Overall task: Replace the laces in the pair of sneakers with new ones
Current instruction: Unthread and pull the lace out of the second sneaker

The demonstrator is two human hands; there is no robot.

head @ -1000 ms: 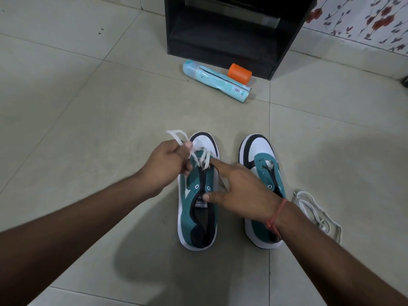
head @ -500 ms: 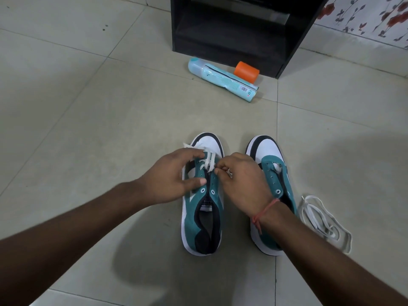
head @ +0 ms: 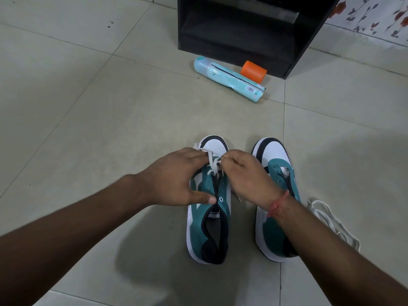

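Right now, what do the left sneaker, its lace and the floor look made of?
Left sneaker: teal upper looks like matte suede or fabric, toe a smoother white, possibly leather; can't tell.
Lace: flat white woven cloth, limp and matte.
Floor: pale glazed tile, going by the grout lines and soft sheen.

Two teal-and-white sneakers stand side by side on the tiled floor [head: 88, 107]. The left hand [head: 174, 180] and right hand [head: 247, 175] both pinch the white lace [head: 213, 164] on the left sneaker [head: 209, 217]. At 3 o'clock of the right sneaker [head: 273, 164] lies a loose lace [head: 331, 221]; at 12 o'clock, a turquoise bottle [head: 229, 79].
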